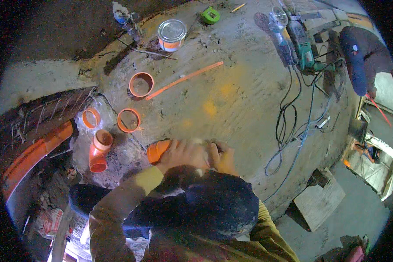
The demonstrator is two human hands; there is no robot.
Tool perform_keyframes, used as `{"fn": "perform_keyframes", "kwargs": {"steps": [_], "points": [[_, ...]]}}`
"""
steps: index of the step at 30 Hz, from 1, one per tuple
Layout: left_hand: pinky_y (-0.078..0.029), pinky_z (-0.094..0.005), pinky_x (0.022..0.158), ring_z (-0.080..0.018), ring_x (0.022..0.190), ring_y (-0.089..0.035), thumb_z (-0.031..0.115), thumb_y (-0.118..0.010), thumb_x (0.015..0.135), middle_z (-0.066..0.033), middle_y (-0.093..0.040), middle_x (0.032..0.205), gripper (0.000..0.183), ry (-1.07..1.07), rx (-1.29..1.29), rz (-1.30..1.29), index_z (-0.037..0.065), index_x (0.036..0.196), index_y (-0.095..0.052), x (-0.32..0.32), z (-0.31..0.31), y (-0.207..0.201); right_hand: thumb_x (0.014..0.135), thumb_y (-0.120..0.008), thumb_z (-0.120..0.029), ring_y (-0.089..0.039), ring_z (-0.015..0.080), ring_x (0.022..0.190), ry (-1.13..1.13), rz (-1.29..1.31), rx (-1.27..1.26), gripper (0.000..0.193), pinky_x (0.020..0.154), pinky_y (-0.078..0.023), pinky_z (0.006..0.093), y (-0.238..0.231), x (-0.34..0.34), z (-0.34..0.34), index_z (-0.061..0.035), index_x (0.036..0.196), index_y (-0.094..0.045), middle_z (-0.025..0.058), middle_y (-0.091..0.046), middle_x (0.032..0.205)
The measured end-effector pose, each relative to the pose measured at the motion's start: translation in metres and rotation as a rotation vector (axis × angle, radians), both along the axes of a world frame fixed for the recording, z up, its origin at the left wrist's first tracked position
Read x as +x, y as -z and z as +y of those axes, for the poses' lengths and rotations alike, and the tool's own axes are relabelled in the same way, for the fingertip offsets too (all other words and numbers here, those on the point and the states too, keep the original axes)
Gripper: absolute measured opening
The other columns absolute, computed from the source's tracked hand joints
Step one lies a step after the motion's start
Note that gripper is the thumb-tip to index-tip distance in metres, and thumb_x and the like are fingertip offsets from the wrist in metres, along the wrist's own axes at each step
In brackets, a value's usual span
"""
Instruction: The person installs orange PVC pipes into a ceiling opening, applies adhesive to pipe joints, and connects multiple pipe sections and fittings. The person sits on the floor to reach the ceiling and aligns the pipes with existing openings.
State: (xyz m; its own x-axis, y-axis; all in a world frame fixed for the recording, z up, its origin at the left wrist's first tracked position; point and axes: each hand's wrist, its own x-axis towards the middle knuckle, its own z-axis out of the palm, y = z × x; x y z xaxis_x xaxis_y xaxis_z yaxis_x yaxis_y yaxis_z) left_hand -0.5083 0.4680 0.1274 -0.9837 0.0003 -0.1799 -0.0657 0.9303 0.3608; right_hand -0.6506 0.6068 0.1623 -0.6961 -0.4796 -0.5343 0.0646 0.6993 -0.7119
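My left hand lies over an orange plastic pipe fitting, fingers wrapped round it, close in front of my knees. The fitting's open end shows to the left of the hand; the rest is covered. Beside it, my right hand is closed with bent fingers, and what it grips is hidden. To the left stand an orange branch pipe fitting and an orange pipe ring. Farther off are another short orange pipe piece and a thin orange strip.
A metal-lidded tin, a green tape measure and a pencil lie at the back. Green power tool and looped cables are on the right. A long orange pipe runs in the left trench. Another person is at far right.
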Motion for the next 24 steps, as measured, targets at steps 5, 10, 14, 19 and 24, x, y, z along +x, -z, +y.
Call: {"fn": "perform_keyframes", "kwargs": {"steps": [5, 10, 14, 19, 24], "points": [[-0.043, -0.057, 0.104, -0.0349, 0.121, -0.057, 0.035, -0.057, 0.09, -0.0118, -0.06, 0.138, 0.049, 0.002, 0.013, 0.015, 0.01, 0.132, -0.063, 0.014, 0.006, 0.023, 0.098, -0.063, -0.031, -0.068, 0.0222, 0.083, -0.07, -0.279, 0.124, 0.038, 0.078, -0.054, 0.037, 0.051, -0.054, 0.062, 0.0031, 0.109, -0.073, 0.0169, -0.075, 0.091], [-0.032, -0.0603, 0.114, -0.0357, 0.131, -0.05, 0.044, -0.059, 0.088, -0.0129, -0.058, 0.136, 0.052, -0.168, -0.087, 0.021, 0.009, 0.125, -0.066, 0.042, 0.043, 0.073, 0.101, -0.058, -0.041, -0.06, 0.0385, 0.125, -0.108, -0.081, 0.062, 0.054, 0.097, -0.052, 0.0457, 0.051, -0.034, 0.028, -0.0101, 0.146, -0.054, 0.018, -0.067, 0.131], [-0.04, -0.0527, 0.107, -0.0323, 0.121, -0.054, 0.044, -0.064, 0.084, -0.0116, -0.058, 0.126, 0.057, -0.302, -0.099, 0.163, 0.009, 0.129, -0.063, 0.049, -0.004, 0.021, 0.1, -0.06, -0.036, -0.061, 0.0373, 0.119, -0.031, 0.096, -0.096, 0.046, 0.097, -0.051, 0.046, 0.094, -0.06, 0.032, -0.0082, 0.137, -0.06, 0.0196, -0.067, 0.126], [-0.044, -0.0507, 0.099, -0.0298, 0.114, -0.055, 0.049, -0.068, 0.079, -0.0081, -0.059, 0.115, 0.059, -0.499, -0.125, -0.005, 0.011, 0.124, -0.063, 0.031, -0.039, -0.009, 0.095, -0.065, -0.021, -0.062, 0.0369, 0.112, -0.632, 0.894, 0.007, 0.04, 0.097, -0.049, 0.0452, 0.025, -0.088, -0.099, 0.0003, 0.128, -0.061, 0.0217, -0.064, 0.126], [-0.045, -0.0532, 0.097, -0.0357, 0.122, -0.053, 0.053, -0.074, 0.076, -0.0122, -0.057, 0.127, 0.068, -0.566, 0.047, 0.103, 0.012, 0.129, -0.061, 0.05, -0.057, 0.028, 0.091, -0.068, -0.015, -0.052, 0.0451, 0.126, -0.594, 0.495, -0.129, 0.044, 0.105, -0.045, 0.0505, 0.069, -0.091, -0.122, -0.0015, 0.132, -0.058, 0.0242, -0.054, 0.14]]}}
